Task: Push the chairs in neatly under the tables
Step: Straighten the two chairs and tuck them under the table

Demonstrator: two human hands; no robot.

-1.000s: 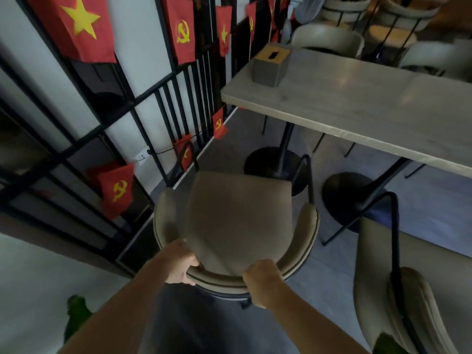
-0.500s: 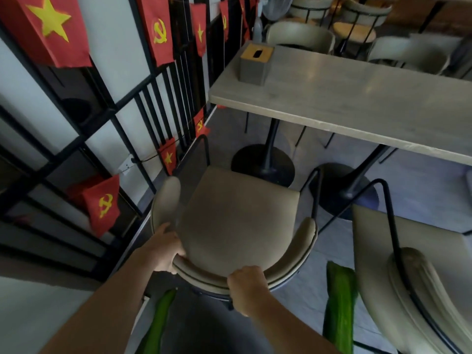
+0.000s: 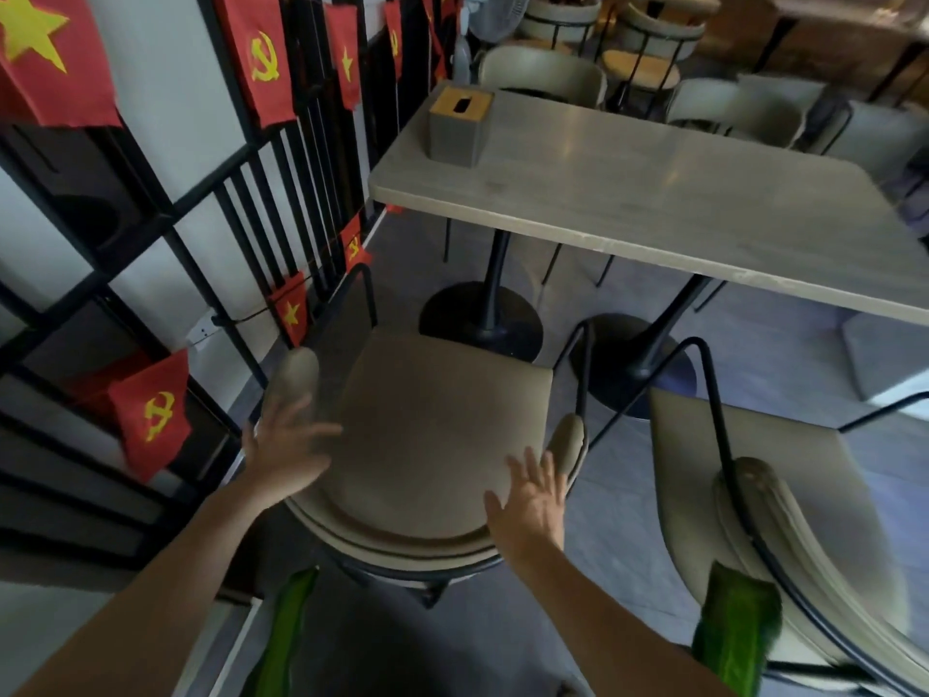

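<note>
A beige padded chair [image 3: 432, 425] with black metal legs stands in front of me, its seat facing the grey table [image 3: 628, 193], still short of the table's edge. My left hand [image 3: 286, 450] hovers with fingers spread over the left side of the curved backrest. My right hand [image 3: 533, 500] is spread above the backrest's right end, holding nothing. A second beige chair [image 3: 744, 495] stands at my right, pulled out from the table.
A grey tissue box [image 3: 460, 123] sits on the table's far left corner. Black table pedestals [image 3: 482, 314] stand beyond the seat. A black railing with red flags [image 3: 266, 62] runs along the left. More chairs [image 3: 548, 72] line the far side.
Both hands gripped the chair's backrest in the earlier frames; now they have let go and are spread open above it. The chair sits nearer the table pedestals.
</note>
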